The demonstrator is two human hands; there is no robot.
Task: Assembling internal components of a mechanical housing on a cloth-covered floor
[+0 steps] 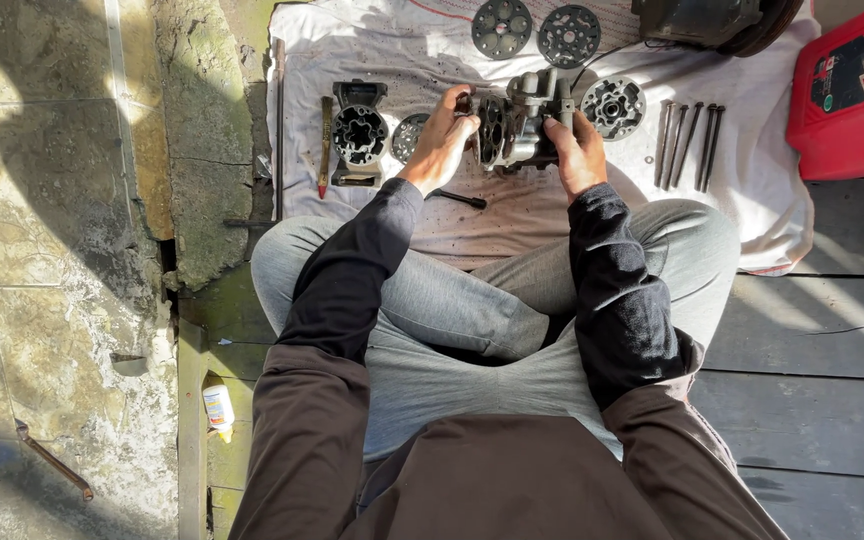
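Observation:
I sit cross-legged in front of a white cloth [752, 190] spread on the ground. Both hands hold a grey metal machine housing [522, 125] standing on the cloth. My left hand [442, 140] grips its left side at a round plate, and my right hand [574, 150] clasps its right side. Left of it lies a dark cylinder block [359, 133] with round bores. A round metal part [613, 106] rests just right of the housing.
Two round discs [501, 27] [569, 35] lie at the cloth's far edge. Several long bolts [687, 142] lie at the right, a red-handled tool [325, 145] at the left. A red container [852, 90] stands far right. A small white bottle [218, 406] lies by my left knee.

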